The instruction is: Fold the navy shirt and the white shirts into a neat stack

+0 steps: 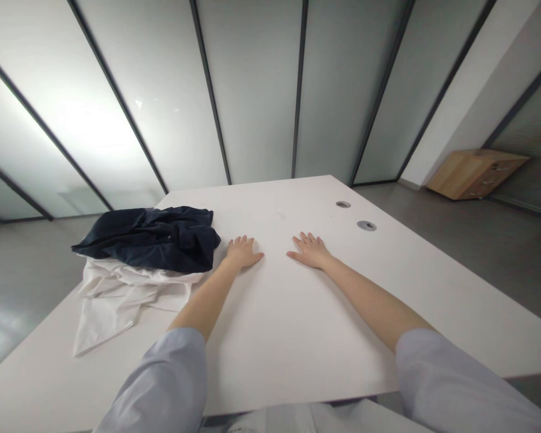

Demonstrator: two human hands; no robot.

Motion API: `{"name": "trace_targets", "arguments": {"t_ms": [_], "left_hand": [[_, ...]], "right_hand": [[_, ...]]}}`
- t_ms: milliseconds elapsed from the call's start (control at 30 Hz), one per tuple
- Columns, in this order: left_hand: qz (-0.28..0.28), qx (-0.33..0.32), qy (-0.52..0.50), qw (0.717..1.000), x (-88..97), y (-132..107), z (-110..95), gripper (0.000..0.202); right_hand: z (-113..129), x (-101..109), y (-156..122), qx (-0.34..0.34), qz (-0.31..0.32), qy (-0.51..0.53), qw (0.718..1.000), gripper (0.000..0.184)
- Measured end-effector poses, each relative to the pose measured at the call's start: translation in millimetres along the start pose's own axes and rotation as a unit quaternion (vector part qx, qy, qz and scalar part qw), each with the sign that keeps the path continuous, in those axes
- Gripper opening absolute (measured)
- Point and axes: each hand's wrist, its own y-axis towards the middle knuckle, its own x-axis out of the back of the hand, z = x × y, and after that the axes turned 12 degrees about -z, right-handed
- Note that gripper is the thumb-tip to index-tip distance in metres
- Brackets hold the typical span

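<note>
My left hand [242,252] lies flat on the white table [270,337] with its fingers spread, just right of a crumpled dark navy garment [155,239]. That garment rests on top of a rumpled white cloth [121,294], which hangs partly over the table's left edge. My right hand [311,251] lies palm down on the bare tabletop, touching nothing else. Pale blue-grey sleeves cover both my upper arms.
Two round grommet holes [363,225] sit in the tabletop ahead of my right hand. Frosted glass panels with dark frames stand behind the table. A low wooden cabinet [475,174] stands on the grey floor at the far right.
</note>
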Motion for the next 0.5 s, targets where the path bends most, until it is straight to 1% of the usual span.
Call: {"name": "trace_targets", "arguments": {"t_ms": [133, 200, 267, 300, 367, 433, 500], "left_hand": [[-0.031, 0.001, 0.044, 0.999, 25.0, 3.4, 15.6, 0.069], [-0.052, 0.010, 0.066, 0.996, 39.9, 6.1, 28.8, 0.068], [-0.060, 0.037, 0.091, 0.993, 53.4, 9.4, 45.0, 0.069], [-0.055, 0.057, 0.104, 0.991, 58.6, 11.0, 54.0, 0.070], [-0.025, 0.098, 0.125, 0.987, 65.0, 13.1, 72.8, 0.069], [0.015, 0.127, 0.128, 0.983, 65.6, 13.3, 91.5, 0.060], [0.033, 0.144, 0.105, 0.983, 62.2, 12.5, 107.7, 0.048]], "right_hand": [[-0.5, 0.7, 0.7, 0.000, 0.008, 0.002, 1.000, 0.087], [-1.4, 0.5, 0.9, 0.000, 0.008, 0.005, 1.000, 0.088], [-2.3, 0.1, 0.8, 0.002, 0.005, 0.008, 1.000, 0.088], [-2.7, -0.2, 0.6, 0.002, 0.003, 0.010, 1.000, 0.088], [-3.1, -0.6, 0.0, 0.005, -0.001, 0.011, 1.000, 0.088], [-3.0, -1.0, -0.3, 0.005, -0.004, 0.012, 1.000, 0.087], [-2.7, -1.6, -0.3, 0.002, -0.007, 0.015, 1.000, 0.087]]}}
